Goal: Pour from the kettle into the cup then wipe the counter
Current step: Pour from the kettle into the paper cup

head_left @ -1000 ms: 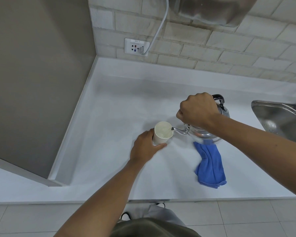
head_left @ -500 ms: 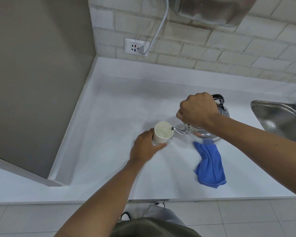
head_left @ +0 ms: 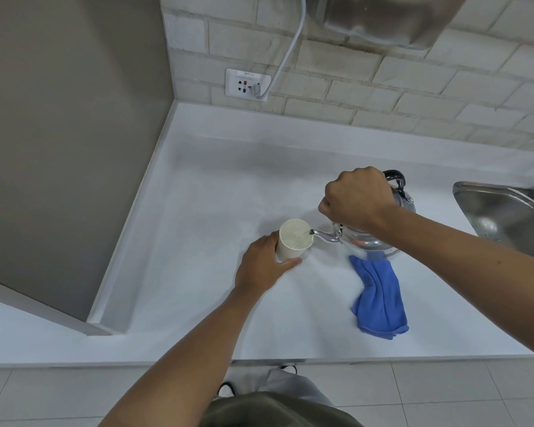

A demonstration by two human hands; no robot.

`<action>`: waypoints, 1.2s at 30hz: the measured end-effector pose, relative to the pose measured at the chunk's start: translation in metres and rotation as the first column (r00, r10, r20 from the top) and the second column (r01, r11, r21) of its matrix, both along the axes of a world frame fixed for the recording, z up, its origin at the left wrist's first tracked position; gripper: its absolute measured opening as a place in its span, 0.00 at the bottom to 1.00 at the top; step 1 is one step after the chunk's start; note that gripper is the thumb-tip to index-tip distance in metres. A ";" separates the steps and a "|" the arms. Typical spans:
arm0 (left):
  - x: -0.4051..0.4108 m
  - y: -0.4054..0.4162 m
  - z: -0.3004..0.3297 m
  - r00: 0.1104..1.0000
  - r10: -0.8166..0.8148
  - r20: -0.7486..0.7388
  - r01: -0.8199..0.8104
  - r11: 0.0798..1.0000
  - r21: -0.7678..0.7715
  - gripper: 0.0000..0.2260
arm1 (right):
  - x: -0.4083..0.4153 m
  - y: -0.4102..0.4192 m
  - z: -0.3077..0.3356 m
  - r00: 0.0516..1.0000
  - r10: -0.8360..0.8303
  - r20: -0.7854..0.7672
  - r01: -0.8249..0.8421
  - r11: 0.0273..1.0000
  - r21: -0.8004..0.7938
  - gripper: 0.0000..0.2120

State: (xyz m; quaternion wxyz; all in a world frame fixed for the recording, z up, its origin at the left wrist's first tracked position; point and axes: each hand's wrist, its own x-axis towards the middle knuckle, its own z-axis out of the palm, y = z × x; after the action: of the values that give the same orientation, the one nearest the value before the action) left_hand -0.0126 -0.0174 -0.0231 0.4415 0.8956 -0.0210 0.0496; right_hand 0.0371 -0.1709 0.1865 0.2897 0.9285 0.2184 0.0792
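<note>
Starting at the left side of the white counter (head_left: 198, 195): the person's left hand (head_left: 261, 266) is wrapped around the lower side of the small off-white paper cup (head_left: 293, 240), which stands upright out in the open middle of the surface. That grip is doing real work, because a cup this light would probably skid or tip if the spout bumped its rim. Squeeze too hard, though, and the thin wall could buckle and slop liquid onto the fingers.

Next over, the shiny round steel kettle (head_left: 370, 241) is tilted toward the cup, its thin curved spout tip sitting right over the cup's right rim. The right hand (head_left: 356, 197) is closed in a fist around the black top handle. The cup looks fairly full already, but it's honestly hard to read the level through the glare, so overfilling seems like the main worry. Tip the kettle any further and the stream may overshoot the far rim. If the contents are hot, the steadying hand is right in the splash zone.

Just below the kettle lies the crumpled blue cloth (head_left: 379, 294), partly under the kettle's belly. Setting the kettle down on it could leave it wobbly. Far right, the steel sink (head_left: 506, 211) is well apart from everything.
</note>
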 end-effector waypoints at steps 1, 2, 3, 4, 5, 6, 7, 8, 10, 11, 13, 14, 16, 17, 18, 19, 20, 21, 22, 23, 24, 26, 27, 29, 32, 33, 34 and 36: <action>0.000 0.000 0.000 1.000 0.000 0.004 0.000 1.000 -0.001 0.26 | 0.000 0.000 0.000 1.000 -0.004 0.002 0.004 1.000 0.001 0.19; 0.000 0.000 0.000 1.000 0.000 0.006 0.000 1.000 -0.001 0.27 | 0.000 0.000 0.000 1.000 -0.007 0.002 0.007 1.000 0.002 0.19; 0.000 0.000 0.000 1.000 -0.001 0.007 0.001 1.000 -0.001 0.27 | 0.000 -0.001 0.000 1.000 -0.009 0.002 0.009 1.000 0.003 0.19; -0.001 0.000 0.000 1.000 -0.002 0.007 0.002 1.000 -0.001 0.27 | 0.000 -0.001 0.001 1.000 -0.010 0.001 0.010 1.000 0.003 0.19; -0.001 0.000 0.000 1.000 -0.003 0.008 0.003 1.000 0.000 0.27 | 0.000 -0.001 0.001 1.000 -0.010 -0.001 0.010 1.000 0.004 0.19; 0.000 0.000 0.000 1.000 -0.002 0.008 0.002 1.000 0.002 0.27 | 0.000 -0.001 0.001 1.000 -0.009 -0.005 0.009 1.000 0.005 0.19; 0.000 0.000 0.000 1.000 -0.001 0.007 0.001 1.000 0.002 0.27 | 0.000 0.000 0.001 1.000 -0.008 -0.008 0.008 1.000 0.006 0.19; 0.000 0.000 0.001 1.000 0.000 0.005 0.000 1.000 0.003 0.26 | 0.000 0.000 0.001 1.000 -0.005 -0.010 0.005 1.000 0.007 0.19; 0.000 0.000 0.001 1.000 0.001 0.003 -0.001 1.000 0.001 0.26 | 0.000 0.001 0.001 1.000 -0.001 -0.008 0.001 1.000 0.008 0.19; -0.001 0.000 0.001 1.000 0.001 0.004 -0.001 1.000 -0.001 0.26 | 0.000 0.001 0.001 1.000 0.001 -0.007 -0.001 1.000 0.007 0.19; -0.001 0.000 0.002 1.000 0.001 0.008 -0.001 1.000 -0.002 0.26 | 0.000 0.001 0.002 1.000 0.006 -0.005 -0.006 1.000 0.005 0.19; 0.000 0.000 0.002 1.000 0.001 0.007 -0.001 1.000 -0.002 0.26 | 0.000 0.001 0.002 1.000 0.009 -0.007 -0.009 1.000 0.005 0.19; 0.000 0.000 0.002 1.000 0.003 0.005 -0.003 1.000 0.003 0.26 | 0.000 0.001 0.002 1.000 0.011 -0.009 -0.010 1.000 0.008 0.19; 0.000 0.000 0.002 1.000 0.005 0.003 -0.005 1.000 0.005 0.26 | 0.000 0.001 0.002 1.000 0.011 -0.009 -0.011 1.000 0.009 0.19; 0.000 0.000 0.001 1.000 0.007 0.000 -0.007 1.000 0.007 0.26 | 0.000 0.002 0.002 1.000 0.011 -0.011 -0.011 1.000 0.009 0.19; 0.000 0.000 0.001 1.000 0.008 0.000 -0.008 1.000 0.007 0.26 | 0.000 0.002 0.002 1.000 0.011 -0.015 -0.011 1.000 0.010 0.19; 0.000 0.000 0.000 1.000 0.007 0.002 -0.007 1.000 0.006 0.26 | 0.000 0.002 0.002 1.000 0.010 -0.019 -0.010 1.000 0.010 0.19; -0.001 0.000 0.000 1.000 0.005 0.004 -0.005 1.000 0.007 0.26 | 0.000 0.002 0.001 1.000 0.010 -0.020 -0.010 1.000 0.008 0.19; 0.000 0.000 0.000 1.000 0.004 0.003 -0.004 1.000 0.008 0.26 | 0.000 0.002 0.001 1.000 0.008 -0.020 -0.008 1.000 0.005 0.19; 0.000 0.000 0.001 1.000 0.003 0.001 -0.003 1.000 0.009 0.26 | 0.000 0.002 0.001 1.000 0.006 -0.019 -0.006 1.000 0.003 0.19; 0.000 0.000 0.001 1.000 0.003 -0.002 -0.003 1.000 0.007 0.26 | 0.001 0.002 0.001 1.000 0.005 -0.019 -0.005 1.000 0.002 0.19; 0.000 0.000 0.002 1.000 0.003 -0.002 -0.003 1.000 0.002 0.26 | 0.001 0.002 0.001 1.000 0.009 -0.023 -0.009 1.000 0.004 0.19; 0.000 0.000 0.002 1.000 0.003 -0.003 -0.003 1.000 0.003 0.26 | 0.001 0.003 0.001 1.000 0.012 -0.023 -0.012 1.000 0.006 0.19; 0.000 0.000 0.002 1.000 0.005 -0.010 -0.005 1.000 -0.001 0.26 | 0.001 0.003 0.001 1.000 0.018 -0.021 -0.018 1.000 0.005 0.19; 0.000 0.000 0.001 1.000 0.005 -0.014 -0.005 1.000 0.002 0.27 | 0.001 0.003 0.001 1.000 0.017 -0.017 -0.017 1.000 -0.003 0.19; 0.000 0.000 0.001 1.000 0.005 -0.013 -0.005 1.000 0.004 0.27 | 0.001 0.003 0.001 1.000 0.015 -0.015 -0.015 1.000 -0.007 0.19; 0.001 0.000 0.001 1.000 0.006 -0.015 -0.006 1.000 0.002 0.27 | 0.001 0.003 0.001 1.000 0.014 -0.014 -0.015 1.000 -0.008 0.19; 0.000 0.000 0.001 1.000 0.005 -0.016 -0.005 1.000 -0.001 0.27 | 0.001 0.003 0.001 1.000 0.017 -0.016 -0.017 1.000 -0.005 0.19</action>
State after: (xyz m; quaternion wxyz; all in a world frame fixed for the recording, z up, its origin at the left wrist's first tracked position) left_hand -0.0122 -0.0177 -0.0224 0.4418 0.8959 -0.0152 0.0437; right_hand 0.0384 -0.1677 0.1880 0.2896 0.9264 0.2290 0.0738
